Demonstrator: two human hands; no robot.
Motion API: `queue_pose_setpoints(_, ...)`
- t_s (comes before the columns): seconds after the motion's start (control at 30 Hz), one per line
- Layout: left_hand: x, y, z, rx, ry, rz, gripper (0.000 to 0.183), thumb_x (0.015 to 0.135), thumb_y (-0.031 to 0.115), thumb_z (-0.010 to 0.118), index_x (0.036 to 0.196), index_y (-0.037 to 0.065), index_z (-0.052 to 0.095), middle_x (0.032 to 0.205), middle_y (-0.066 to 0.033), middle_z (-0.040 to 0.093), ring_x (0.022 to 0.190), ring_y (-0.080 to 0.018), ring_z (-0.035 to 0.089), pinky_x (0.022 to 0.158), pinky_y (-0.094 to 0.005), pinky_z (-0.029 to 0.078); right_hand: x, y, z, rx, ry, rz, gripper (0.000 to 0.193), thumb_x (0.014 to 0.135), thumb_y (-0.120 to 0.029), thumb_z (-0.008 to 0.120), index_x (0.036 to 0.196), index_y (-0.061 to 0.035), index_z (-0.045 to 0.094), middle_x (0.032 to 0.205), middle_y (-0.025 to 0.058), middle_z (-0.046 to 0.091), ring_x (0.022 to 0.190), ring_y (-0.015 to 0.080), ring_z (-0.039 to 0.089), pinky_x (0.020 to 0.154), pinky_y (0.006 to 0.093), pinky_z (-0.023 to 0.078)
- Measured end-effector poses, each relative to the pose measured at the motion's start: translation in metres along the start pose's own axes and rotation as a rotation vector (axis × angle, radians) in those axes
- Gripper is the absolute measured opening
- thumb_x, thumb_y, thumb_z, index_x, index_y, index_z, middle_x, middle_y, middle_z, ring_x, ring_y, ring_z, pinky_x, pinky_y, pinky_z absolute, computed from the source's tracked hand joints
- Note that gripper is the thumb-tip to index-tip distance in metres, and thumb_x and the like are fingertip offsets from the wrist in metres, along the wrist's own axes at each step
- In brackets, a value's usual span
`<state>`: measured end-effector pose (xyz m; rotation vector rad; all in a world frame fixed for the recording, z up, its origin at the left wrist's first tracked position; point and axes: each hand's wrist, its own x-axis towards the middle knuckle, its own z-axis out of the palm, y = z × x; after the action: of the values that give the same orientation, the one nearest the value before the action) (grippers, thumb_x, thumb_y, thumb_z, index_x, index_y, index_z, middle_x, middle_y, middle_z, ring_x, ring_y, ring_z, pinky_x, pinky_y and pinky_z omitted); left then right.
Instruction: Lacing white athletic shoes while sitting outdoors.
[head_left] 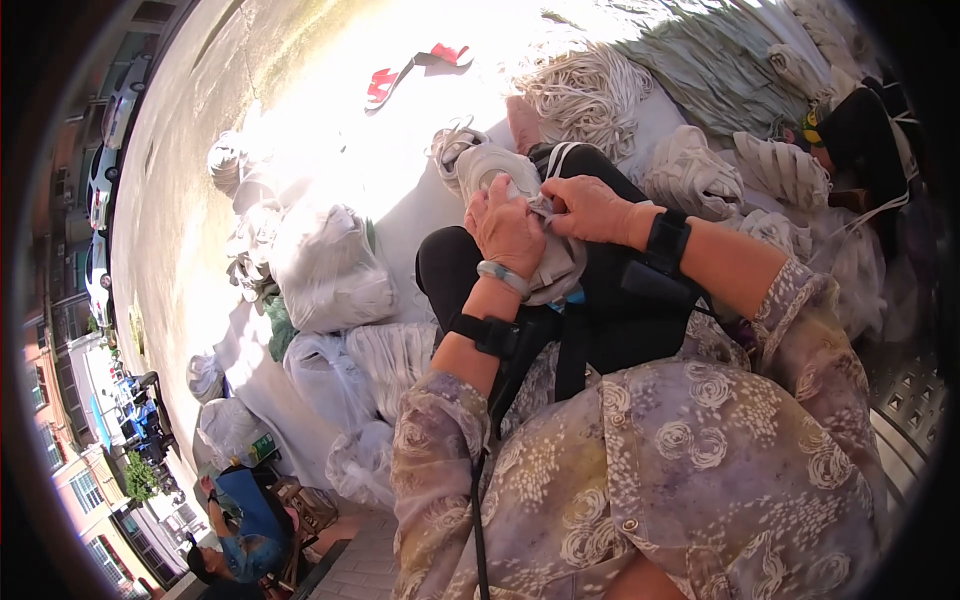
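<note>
A thick bundle of off-white flat cord (562,268) lies across my lap, on my dark-clad legs. My left hand (503,232) rests over it with bent fingers gripping its upper part. Close beside, my right hand (590,210) is closed in a pinch at the bundle's middle, on what seems to be a strand of the cord. The two hands nearly meet there, and the fingertips partly hide the strand. Just beyond the bundle sits a looser coil of the same pale cord (458,142).
Loose white cords (590,95) are heaped ahead, beside grey-green strips (700,60). Wound coils (695,172) lie right. Plastic-wrapped bundles (335,268) stand left. A red-and-black strap (412,68) lies on the sunlit ground. A person (245,530) sits at lower left; another's dark clothing (860,135) shows at right.
</note>
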<state>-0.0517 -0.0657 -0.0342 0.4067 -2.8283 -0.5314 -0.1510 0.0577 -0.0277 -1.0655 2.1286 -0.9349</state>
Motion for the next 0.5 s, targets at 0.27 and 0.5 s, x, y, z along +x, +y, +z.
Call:
queue_pose_setpoints(0.27, -0.015, -0.002, -0.023, 0.032, -0.024, 0.069, 0.007, 0.066, 0.007, 0.057, 0.071, 0.002, 0.059, 0.123, -0.0135, 0.047, 0.112, -0.0334, 0.042, 0.090, -0.0470, 0.032, -0.016, 0.013, 0.003, 0.104, 0.095, 0.127, 0.040, 0.059, -0.026, 0.068, 0.085, 0.0019, 0.055, 0.073, 0.0138, 0.061, 0.074, 0.0295, 0.061, 0.067, 0.0358, 0.046)
queue_pose_setpoints(0.5, -0.137, -0.142, -0.108, 0.432, -0.170, -0.351, 0.011, 0.072, 0.008, 0.054, 0.078, 0.000, 0.060, 0.123, -0.0155, 0.047, 0.112, -0.0336, 0.044, 0.090, -0.0451, 0.036, -0.017, 0.023, 0.000, 0.114, 0.079, 0.146, 0.039, 0.058, -0.027, 0.068, 0.079, 0.0033, 0.056, 0.075, 0.0161, 0.061, 0.075, 0.0304, 0.060, 0.068, 0.0356, 0.046)
